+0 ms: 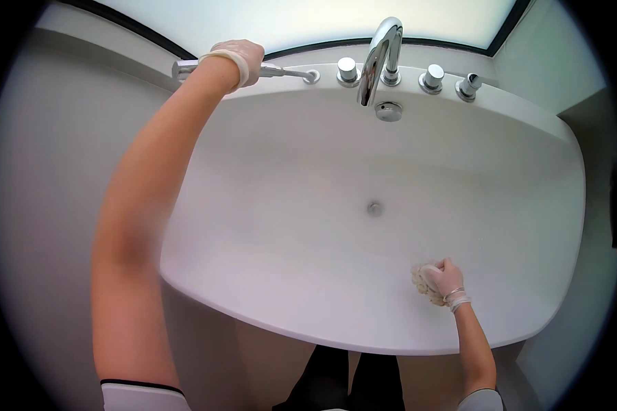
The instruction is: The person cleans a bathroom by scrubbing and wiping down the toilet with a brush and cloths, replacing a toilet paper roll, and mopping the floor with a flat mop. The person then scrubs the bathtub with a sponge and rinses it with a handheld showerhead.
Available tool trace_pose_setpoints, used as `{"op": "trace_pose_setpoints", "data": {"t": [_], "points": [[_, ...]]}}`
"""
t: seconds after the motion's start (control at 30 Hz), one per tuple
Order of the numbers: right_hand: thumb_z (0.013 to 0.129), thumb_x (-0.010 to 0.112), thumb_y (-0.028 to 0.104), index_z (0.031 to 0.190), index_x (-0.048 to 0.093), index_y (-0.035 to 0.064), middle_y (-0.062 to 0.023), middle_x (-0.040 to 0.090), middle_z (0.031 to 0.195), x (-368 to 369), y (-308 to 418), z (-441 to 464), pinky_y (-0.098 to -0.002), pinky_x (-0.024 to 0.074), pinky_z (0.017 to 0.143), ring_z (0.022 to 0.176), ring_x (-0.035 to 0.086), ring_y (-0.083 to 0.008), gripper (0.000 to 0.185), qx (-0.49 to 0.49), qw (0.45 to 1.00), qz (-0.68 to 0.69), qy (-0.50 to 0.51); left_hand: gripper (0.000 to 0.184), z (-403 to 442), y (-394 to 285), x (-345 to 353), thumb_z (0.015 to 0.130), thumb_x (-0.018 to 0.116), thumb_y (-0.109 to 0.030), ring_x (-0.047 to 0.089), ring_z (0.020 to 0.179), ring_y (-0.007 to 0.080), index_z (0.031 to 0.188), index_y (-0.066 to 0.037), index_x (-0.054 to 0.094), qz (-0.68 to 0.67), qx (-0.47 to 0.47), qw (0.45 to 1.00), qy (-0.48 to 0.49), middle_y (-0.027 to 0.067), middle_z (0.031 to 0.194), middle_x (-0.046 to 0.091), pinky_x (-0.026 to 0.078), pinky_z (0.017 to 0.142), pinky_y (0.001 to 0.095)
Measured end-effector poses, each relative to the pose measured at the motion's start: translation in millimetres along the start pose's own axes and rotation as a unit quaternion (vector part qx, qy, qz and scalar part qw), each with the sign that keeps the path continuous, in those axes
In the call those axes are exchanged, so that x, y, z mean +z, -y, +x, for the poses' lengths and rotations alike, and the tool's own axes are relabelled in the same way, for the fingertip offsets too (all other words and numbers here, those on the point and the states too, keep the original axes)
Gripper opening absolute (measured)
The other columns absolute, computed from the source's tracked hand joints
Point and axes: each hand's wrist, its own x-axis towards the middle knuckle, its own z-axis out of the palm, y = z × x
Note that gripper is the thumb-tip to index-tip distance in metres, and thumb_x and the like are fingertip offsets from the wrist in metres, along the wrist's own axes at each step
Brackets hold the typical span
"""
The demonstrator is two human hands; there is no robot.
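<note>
My left hand (243, 58), in a thin clear glove, is closed around a chrome hand shower (184, 69) above the far left rim of the white bathtub (267, 205). From the hand, the hose (281, 71) runs right to a round fitting (311, 76) on the rim. Low on the right, my right hand (448, 277), gloved the same way, grips a beige, ruffled sponge (427, 284) against the near inner wall of the tub. Part of the sponge is hidden by the fingers.
A tall curved chrome faucet (380, 58) rises from the far rim, with knobs (347, 71) and a chrome holder (468, 87) beside it. Below sits an overflow cover (389, 111). The drain (375, 208) lies mid-floor. A frosted window (308, 20) is behind.
</note>
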Motion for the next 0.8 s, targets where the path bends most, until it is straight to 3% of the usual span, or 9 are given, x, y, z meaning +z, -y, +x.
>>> {"op": "trace_pose_setpoints", "data": {"t": [0.03, 0.23, 0.3, 0.43, 0.57, 0.63, 0.67, 0.77, 0.8], "points": [[0.072, 0.067, 0.039, 0.082, 0.055, 0.0034, -0.019, 0.062, 0.076, 7, -6, -6, -0.0414, 0.048, 0.068, 0.075, 0.061, -0.0353, 0.039, 0.001, 1.0, 0.018, 0.014, 0.017, 20, -14, -11, 0.073, 0.056, -0.004, 0.065, 0.077, 0.0288, 0.087, 0.001, 0.064, 0.079, 0.017, 0.997, 0.012, 0.0164, 0.083, 0.065, 0.053, 0.069, 0.0351], [0.075, 0.065, 0.034, 0.082, 0.056, 0.0043, -0.0171, 0.063, 0.077, 30, -22, -30, -0.04, 0.0481, 0.066, 0.074, 0.061, -0.0338, 0.032, 0.032, 0.991, 0.125, 0.033, 0.025, 64, -80, -38, 0.076, 0.07, -0.023, 0.065, 0.084, 0.0272, 0.093, -0.004, 0.067, 0.144, 0.046, 0.988, -0.022, 0.0123, 0.09, 0.067, 0.053, 0.074, 0.0348], [0.077, 0.064, 0.033, 0.083, 0.056, 0.0046, -0.0165, 0.063, 0.076, 36, -32, -35, -0.0398, 0.0481, 0.066, 0.074, 0.061, -0.0338, 0.03, 0.032, 0.989, 0.145, 0.015, 0.031, 73, -92, -39, 0.076, 0.072, -0.03, 0.065, 0.087, 0.0272, 0.093, -0.004, 0.067, 0.125, 0.018, 0.989, -0.075, 0.0114, 0.093, 0.068, 0.053, 0.075, 0.0355], [0.078, 0.062, 0.031, 0.086, 0.058, 0.0038, -0.0172, 0.063, 0.077, 26, -44, -39, -0.0399, 0.0481, 0.066, 0.073, 0.06, -0.0355, 0.029, 0.042, 0.978, 0.203, 0.003, 0.028, 102, -93, -34, 0.077, 0.072, -0.026, 0.06, 0.073, 0.027, 0.082, 0.002, 0.066, -0.061, -0.02, 0.998, 0.006, 0.0153, 0.079, 0.065, 0.048, 0.07, 0.0367], [0.078, 0.062, 0.028, 0.083, 0.058, 0.0008, -0.0197, 0.064, 0.081, 21, -49, -26, -0.0409, 0.0481, 0.066, 0.074, 0.06, -0.0371, 0.028, 0.042, 0.984, 0.173, 0.0, 0.027, 113, -84, -29, 0.076, 0.072, -0.024, 0.062, 0.077, 0.0281, 0.085, 0.0, 0.067, -0.044, 0.0, 0.998, -0.055, 0.0162, 0.083, 0.066, 0.049, 0.072, 0.0366], [0.079, 0.061, 0.025, 0.08, 0.057, -0.001, -0.0182, 0.062, 0.074, 6, -40, -20, -0.0383, 0.0476, 0.063, 0.067, 0.06, -0.0308, 0.027, 0.02, 0.978, 0.205, -0.04, 0.029, 84, -89, -32, 0.075, 0.072, -0.025, 0.064, 0.086, 0.0297, 0.092, -0.001, 0.066, -0.006, 0.003, 0.997, -0.076, 0.0171, 0.093, 0.066, 0.05, 0.077, 0.0369], [0.081, 0.06, 0.025, 0.08, 0.058, -0.0008, -0.0134, 0.059, 0.069, -8, -34, -16, -0.0341, 0.0449, 0.058, 0.061, 0.056, -0.0238, 0.025, 0.033, 0.959, 0.283, -0.014, 0.03, 78, -89, -30, 0.077, 0.07, -0.027, 0.063, 0.091, 0.03, 0.095, -0.003, 0.064, 0.005, 0.014, 0.996, -0.086, 0.0156, 0.096, 0.066, 0.05, 0.08, 0.0377], [0.09, 0.054, 0.023, 0.08, 0.058, 0.0015, 0.0016, 0.045, 0.061, -80, 13, -9, -0.0224, 0.0317, 0.047, 0.051, 0.036, -0.0066, 0.025, 0.021, 0.845, 0.532, 0.045, 0.03, 75, -94, -25, 0.079, 0.069, -0.028, 0.062, 0.095, 0.0306, 0.099, -0.006, 0.062, 0.035, 0.026, 0.993, -0.11, 0.0138, 0.1, 0.065, 0.049, 0.082, 0.0391], [0.092, 0.053, 0.024, 0.083, 0.058, 0.0017, 0.0032, 0.042, 0.062, -99, 28, -6, -0.0214, 0.0292, 0.046, 0.05, 0.034, -0.0057, 0.025, -0.007, 0.802, 0.595, 0.05, 0.03, 77, -95, -22, 0.079, 0.068, -0.027, 0.061, 0.097, 0.0304, 0.099, -0.006, 0.062, 0.03, 0.022, 0.993, -0.111, 0.0135, 0.1, 0.064, 0.049, 0.082, 0.0393]]}}
